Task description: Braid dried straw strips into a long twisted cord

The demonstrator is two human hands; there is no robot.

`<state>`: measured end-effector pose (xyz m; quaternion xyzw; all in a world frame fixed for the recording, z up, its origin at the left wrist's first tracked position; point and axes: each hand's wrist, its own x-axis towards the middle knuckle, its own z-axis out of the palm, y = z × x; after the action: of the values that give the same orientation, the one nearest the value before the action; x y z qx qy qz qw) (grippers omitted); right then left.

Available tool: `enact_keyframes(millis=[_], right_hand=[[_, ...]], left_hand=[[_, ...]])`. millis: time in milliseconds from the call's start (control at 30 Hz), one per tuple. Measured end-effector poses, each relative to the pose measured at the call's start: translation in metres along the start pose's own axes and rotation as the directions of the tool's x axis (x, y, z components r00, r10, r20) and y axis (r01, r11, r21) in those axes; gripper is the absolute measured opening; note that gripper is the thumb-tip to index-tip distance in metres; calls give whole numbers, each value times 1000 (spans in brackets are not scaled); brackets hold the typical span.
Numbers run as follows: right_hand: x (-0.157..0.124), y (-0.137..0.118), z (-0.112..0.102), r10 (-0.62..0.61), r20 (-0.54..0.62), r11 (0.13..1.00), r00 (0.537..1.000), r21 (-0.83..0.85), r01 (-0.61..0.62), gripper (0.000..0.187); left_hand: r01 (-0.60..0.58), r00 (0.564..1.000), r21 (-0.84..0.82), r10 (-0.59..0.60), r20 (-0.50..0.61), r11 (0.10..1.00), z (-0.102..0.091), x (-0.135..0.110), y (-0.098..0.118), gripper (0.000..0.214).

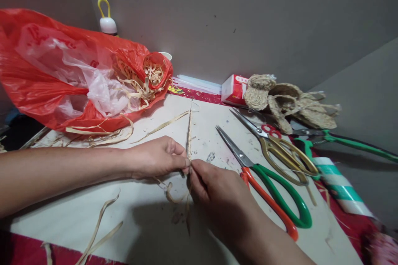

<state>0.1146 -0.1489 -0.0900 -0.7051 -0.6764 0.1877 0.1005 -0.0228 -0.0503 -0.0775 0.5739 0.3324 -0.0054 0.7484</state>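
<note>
A thin straw-coloured braid runs away from me across the white board, its far end near a thin wire loop. At its near end my left hand pinches it between thumb and fingers. My right hand meets the left there, thumb and forefinger closed on the same end. Loose strands hang below the fingers, one curling on the board. A flat strand slants off to the left from the braid. The exact hold of the fingertips on single strands is hidden.
A red plastic bag of straw strips stands at the left. Orange-and-green scissors and gold-handled scissors lie right, near green-handled pliers and a tape roll. Woven straw pieces and a red-white box sit behind.
</note>
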Motion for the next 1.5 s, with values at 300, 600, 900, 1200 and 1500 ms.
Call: enact_keyframes(millis=[300,600,900,1200,1500], right_hand=[[-2,1,-14,55,75,994,996,87,-62,33],[-7,-5,-2,71,42,928,997,364,-81,36],[-12,-6,18,-181,-208,974,961,-171,146,21],[-14,-17,19,-255,-175,883,951,-443,155,10],[-30,-30,-12,-425,183,905,887,51,423,25]], left_hand=[[-46,998,77,49,-39,996,1,-1,-3,17],[-84,996,81,86,-26,993,0,-1,-9,19],[-40,998,-57,38,-39,998,5,-5,-1,15],[-54,996,-155,42,-77,986,6,-3,-7,12],[-45,999,-100,42,-29,994,0,-5,-4,16]])
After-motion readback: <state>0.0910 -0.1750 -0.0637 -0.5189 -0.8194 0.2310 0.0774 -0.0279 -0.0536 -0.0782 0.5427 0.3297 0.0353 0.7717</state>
